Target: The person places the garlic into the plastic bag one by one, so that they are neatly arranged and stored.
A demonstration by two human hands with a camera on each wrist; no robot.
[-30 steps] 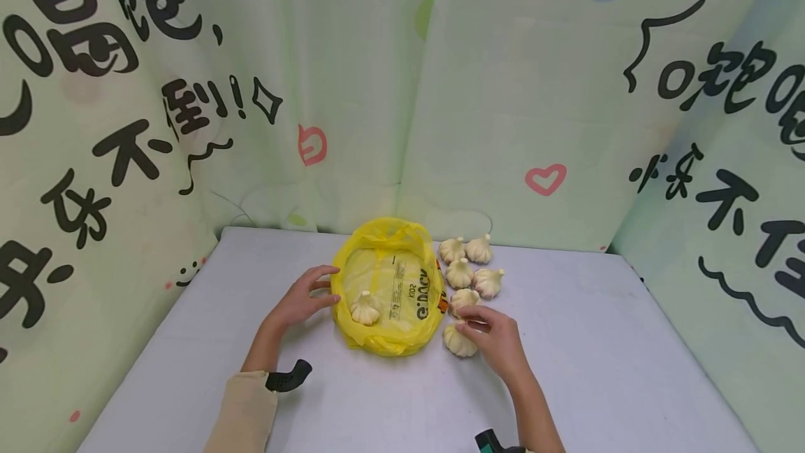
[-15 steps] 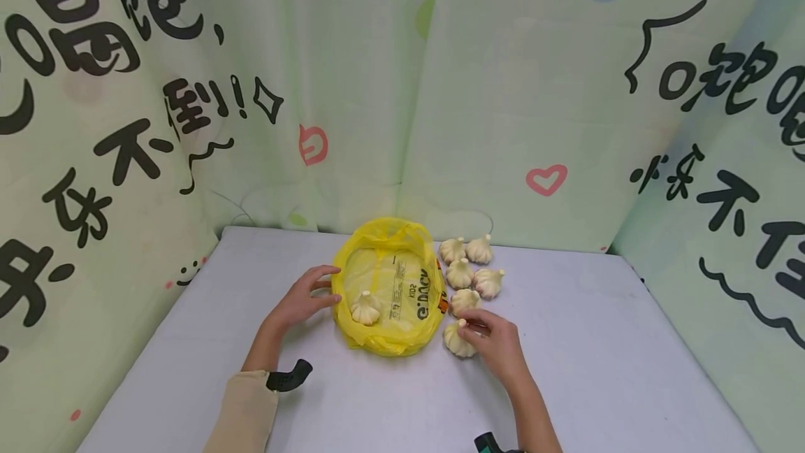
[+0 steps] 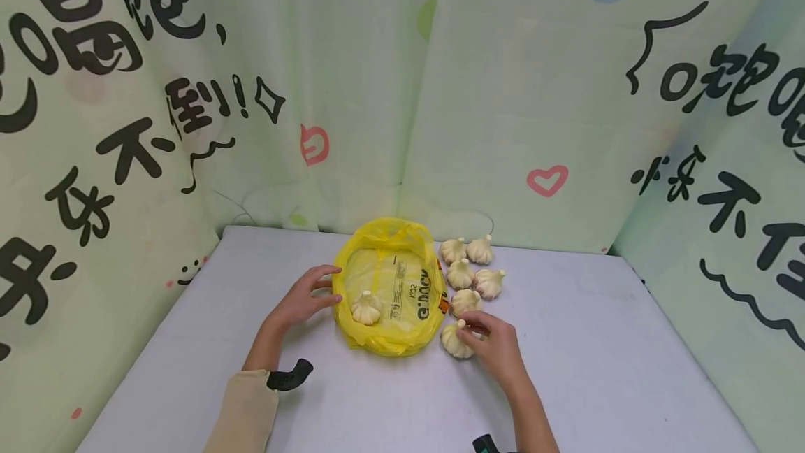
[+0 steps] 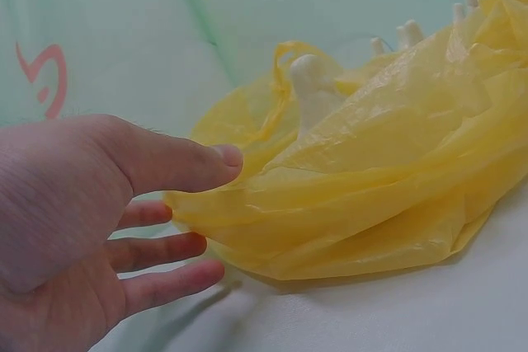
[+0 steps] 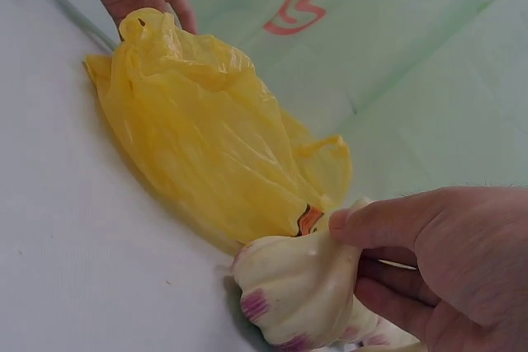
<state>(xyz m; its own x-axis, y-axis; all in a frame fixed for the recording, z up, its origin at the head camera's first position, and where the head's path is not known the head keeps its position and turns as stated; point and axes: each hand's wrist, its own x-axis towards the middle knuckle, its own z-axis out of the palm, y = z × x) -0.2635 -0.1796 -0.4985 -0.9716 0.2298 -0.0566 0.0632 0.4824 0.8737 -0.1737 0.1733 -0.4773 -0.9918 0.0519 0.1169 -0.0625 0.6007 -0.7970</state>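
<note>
A yellow plastic bag point(image 3: 402, 344) lies spread in a round, open shape on the table, with one garlic bulb point(image 3: 366, 307) inside. My left hand point(image 3: 306, 298) rests at the bag's left edge; its fairly straight fingertips touch the plastic, and the thumb stays apart from the fingers in the left wrist view. To the right of the bag, my right hand point(image 3: 495, 342) pinches the nearest garlic bulb point(image 5: 293, 282) by its stem between thumb and fingers. That bulb has purple patches near its base and sits at or just above the table.
Several more garlic bulbs point(image 3: 460, 274) stand in a cluster right of the bag, behind my right hand. The white table point(image 3: 585, 355) ends at a pale green printed curtain point(image 3: 465, 124) at the back and sides.
My right thumb and fingers have closed on the stem of the nearest garlic bulb, and that bulb has shifted slightly left. My left hand and the bag stay nearly still.
</note>
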